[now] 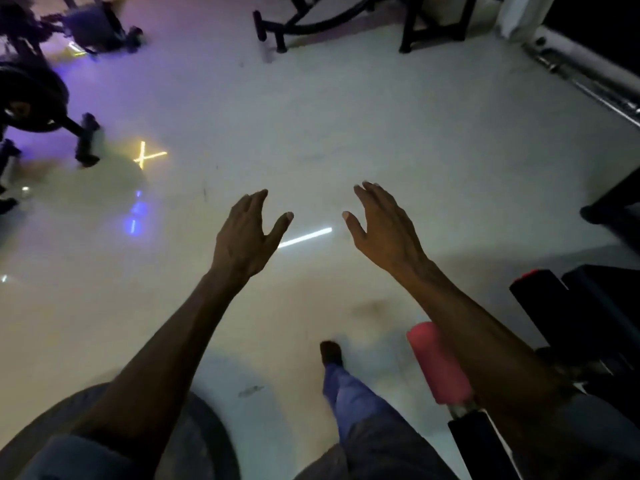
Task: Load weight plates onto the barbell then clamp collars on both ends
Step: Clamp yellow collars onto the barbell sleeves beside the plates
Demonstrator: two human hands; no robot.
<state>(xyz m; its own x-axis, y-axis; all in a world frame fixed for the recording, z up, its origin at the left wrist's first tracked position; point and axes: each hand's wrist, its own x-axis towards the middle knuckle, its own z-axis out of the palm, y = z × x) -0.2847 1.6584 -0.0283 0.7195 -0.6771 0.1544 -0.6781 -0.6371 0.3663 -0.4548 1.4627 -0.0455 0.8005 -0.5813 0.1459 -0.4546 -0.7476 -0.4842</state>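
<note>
My left hand (247, 235) and my right hand (382, 225) are stretched out in front of me over the pale floor, palms down, fingers apart, holding nothing. A large dark weight plate (204, 434) lies low under my left forearm, partly hidden by the arm. A chrome barbell (585, 83) lies along the wall at the far right. At the far left a black plate (29, 98) hangs on a rack. No collar is in view.
A machine with a pink foam roller (440, 363) and black pads stands at my lower right. Black bench legs (277, 32) stand at the back. My leg and foot (330, 353) are on the floor below. Coloured light reflections mark the floor (311, 133).
</note>
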